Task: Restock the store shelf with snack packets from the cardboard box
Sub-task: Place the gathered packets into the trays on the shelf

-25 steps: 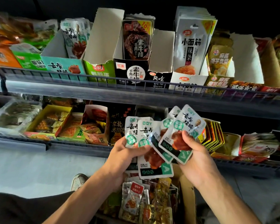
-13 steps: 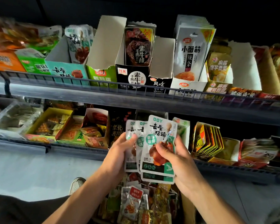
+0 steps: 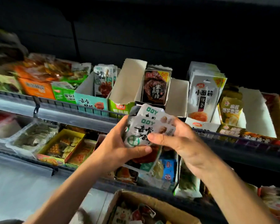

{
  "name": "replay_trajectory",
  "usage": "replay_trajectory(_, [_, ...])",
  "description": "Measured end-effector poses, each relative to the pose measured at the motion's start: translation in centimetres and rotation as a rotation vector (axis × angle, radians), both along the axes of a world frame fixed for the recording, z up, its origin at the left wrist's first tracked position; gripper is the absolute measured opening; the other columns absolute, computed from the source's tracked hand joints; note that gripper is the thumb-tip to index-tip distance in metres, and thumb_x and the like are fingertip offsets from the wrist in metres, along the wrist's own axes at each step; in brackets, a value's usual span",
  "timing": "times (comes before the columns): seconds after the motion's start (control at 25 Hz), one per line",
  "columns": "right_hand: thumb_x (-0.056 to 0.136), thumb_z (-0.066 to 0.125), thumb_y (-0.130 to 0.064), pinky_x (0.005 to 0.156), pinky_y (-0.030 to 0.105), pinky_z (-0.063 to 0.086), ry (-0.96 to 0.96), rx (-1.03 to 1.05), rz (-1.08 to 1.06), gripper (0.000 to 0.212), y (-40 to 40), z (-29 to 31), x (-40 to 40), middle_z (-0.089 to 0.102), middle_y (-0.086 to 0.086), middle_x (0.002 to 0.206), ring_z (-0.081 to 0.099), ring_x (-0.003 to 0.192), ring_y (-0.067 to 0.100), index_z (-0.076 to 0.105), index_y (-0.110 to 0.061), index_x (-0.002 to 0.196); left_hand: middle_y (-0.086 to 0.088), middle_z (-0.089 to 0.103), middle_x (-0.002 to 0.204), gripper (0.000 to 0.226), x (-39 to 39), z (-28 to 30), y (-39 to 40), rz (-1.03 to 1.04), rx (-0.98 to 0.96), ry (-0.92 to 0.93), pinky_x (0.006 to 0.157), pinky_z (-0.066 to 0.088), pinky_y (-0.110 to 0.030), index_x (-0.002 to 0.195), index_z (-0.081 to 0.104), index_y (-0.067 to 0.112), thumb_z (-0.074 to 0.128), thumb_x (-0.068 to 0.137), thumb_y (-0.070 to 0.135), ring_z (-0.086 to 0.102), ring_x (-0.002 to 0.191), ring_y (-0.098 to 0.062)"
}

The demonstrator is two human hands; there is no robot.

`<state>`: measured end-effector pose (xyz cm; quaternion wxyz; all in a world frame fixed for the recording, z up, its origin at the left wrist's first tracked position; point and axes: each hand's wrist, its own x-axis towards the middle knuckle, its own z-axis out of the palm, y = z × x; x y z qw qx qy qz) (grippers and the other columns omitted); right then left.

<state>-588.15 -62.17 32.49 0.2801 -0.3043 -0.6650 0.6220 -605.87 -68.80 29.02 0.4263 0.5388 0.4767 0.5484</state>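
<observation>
- Snack packets [image 3: 145,126], fanned out a second ago, are now squared into one stack.
- I'm gripping it with left hand [image 3: 120,151], right hand [image 3: 181,143] pinching, lifting toward the teal shelf box [image 3: 90,101].

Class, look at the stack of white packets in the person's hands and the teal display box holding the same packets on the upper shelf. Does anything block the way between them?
Nothing visible does. Both hands hold the packet stack in front of the shelf; the teal display box sits up-left, its top open.
</observation>
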Motion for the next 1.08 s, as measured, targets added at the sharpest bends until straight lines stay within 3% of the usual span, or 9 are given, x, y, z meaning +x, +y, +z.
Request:
replay_trajectory(0.08, [0.086, 0.073, -0.011, 0.053, 0.005, 0.048, -0.241, 0.183, 0.057, 0.016, 2.6, 2.8, -3.8, 0.071, -0.007, 0.066, 0.065, 0.060, -0.011, 0.057, -0.012, 0.089, 0.004, 0.074, 0.110, 0.068, -2.3, 1.7, 0.9, 0.023, 0.058, -0.008, 0.082, 0.058, -0.027, 0.124, 0.051, 0.023, 0.078, 0.065, 0.003, 0.071, 0.103, -0.015])
replay_trajectory(0.16, [0.088, 0.070, -0.010, 0.051, -0.001, 0.041, -0.340, 0.369, 0.129, 0.023, 3.8, 5.6, -7.3, 0.062, -0.009, 0.052, 0.058, 0.057, -0.020, 0.051, -0.018, 0.078, 0.009, 0.074, 0.105, 0.064, -4.6, 3.4, 2.0, 0.070, 0.122, 0.017, 0.080, 0.057, -0.025, 0.121, 0.049, 0.022, 0.076, 0.068, 0.000, 0.071, 0.101, -0.012])
replay_trajectory(0.24, [0.077, 0.079, -0.001, 0.082, 0.017, 0.055, -0.128, 0.392, 0.117, 0.034, 5.1, 7.2, -9.9, 0.073, 0.002, 0.082, 0.070, 0.088, -0.004, 0.057, -0.017, 0.097, 0.010, 0.073, 0.104, 0.065, -7.6, 5.2, 4.1, 0.155, 0.171, 0.087, 0.080, 0.058, -0.028, 0.124, 0.046, 0.021, 0.080, 0.072, 0.001, 0.070, 0.100, -0.010])
replay_trajectory(0.36, [0.067, 0.085, 0.003, 0.085, 0.034, 0.059, 0.067, 0.382, -0.068, 0.059, 8.6, 8.8, -14.6, 0.072, 0.008, 0.109, 0.070, 0.102, 0.018, 0.057, -0.009, 0.118, 0.006, 0.067, 0.112, 0.080, -12.6, 8.3, 8.1, 0.376, 0.225, 0.360, 0.078, 0.061, -0.036, 0.125, 0.047, 0.022, 0.089, 0.059, 0.037, 0.069, 0.102, -0.012])
replay_trajectory(0.48, [0.071, 0.083, -0.002, 0.096, 0.043, 0.053, 0.103, 0.331, -0.137, 0.058, 12.2, 9.2, -20.2, 0.069, 0.011, 0.117, 0.065, 0.110, 0.024, 0.056, -0.006, 0.123, 0.012, 0.062, 0.110, 0.076, -16.8, 9.6, 11.6, 0.534, 0.242, 0.480, 0.073, 0.055, -0.012, 0.126, 0.047, 0.019, 0.090, 0.064, 0.028, 0.063, 0.099, -0.002])
replay_trajectory(0.64, [0.070, 0.088, -0.013, 0.109, 0.044, 0.043, -0.118, 0.295, -0.125, 0.089, 16.7, 6.4, -24.2, 0.056, 0.008, 0.135, 0.053, 0.126, 0.024, 0.037, -0.011, 0.144, 0.004, 0.060, 0.114, 0.079, -20.6, 7.1, 15.0, 0.579, 0.060, 0.719, 0.082, 0.051, -0.026, 0.128, 0.043, 0.015, 0.090, 0.066, 0.031, 0.060, 0.102, -0.014])
replay_trajectory(0.76, [0.067, 0.091, -0.029, 0.112, 0.039, 0.039, -0.498, 0.608, -0.080, 0.108, 18.3, 5.5, -25.2, 0.046, 0.007, 0.147, 0.046, 0.134, 0.025, 0.027, -0.013, 0.152, -0.007, 0.062, 0.124, 0.094, -22.1, 4.6, 16.3, 0.558, -0.046, 0.883, 0.094, 0.051, -0.041, 0.136, 0.039, 0.015, 0.088, 0.063, 0.047, 0.060, 0.113, -0.027])
replay_trajectory(0.96, [0.078, 0.078, -0.031, 0.076, 0.036, 0.046, -0.728, 1.108, -0.145, 0.060, 18.8, 5.0, -24.8, 0.061, 0.002, 0.111, 0.059, 0.095, 0.023, 0.040, -0.023, 0.124, -0.013, 0.053, 0.134, 0.091, -21.5, 3.4, 17.1, 0.729, -0.065, 1.033, 0.099, 0.040, -0.049, 0.134, 0.040, 0.012, 0.084, 0.066, 0.053, 0.042, 0.125, -0.037])
replay_trajectory(1.08, [0.078, 0.074, -0.041, 0.086, 0.041, 0.038, -0.852, 1.315, -0.142, 0.053, 18.7, 4.3, -24.7, 0.062, 0.002, 0.110, 0.055, 0.107, 0.028, 0.045, -0.023, 0.118, -0.017, 0.049, 0.136, 0.101, -21.9, 3.0, 17.1, 0.735, -0.001, 1.046, 0.103, 0.040, -0.053, 0.143, 0.032, 0.012, 0.087, 0.065, 0.044, 0.044, 0.124, -0.040])
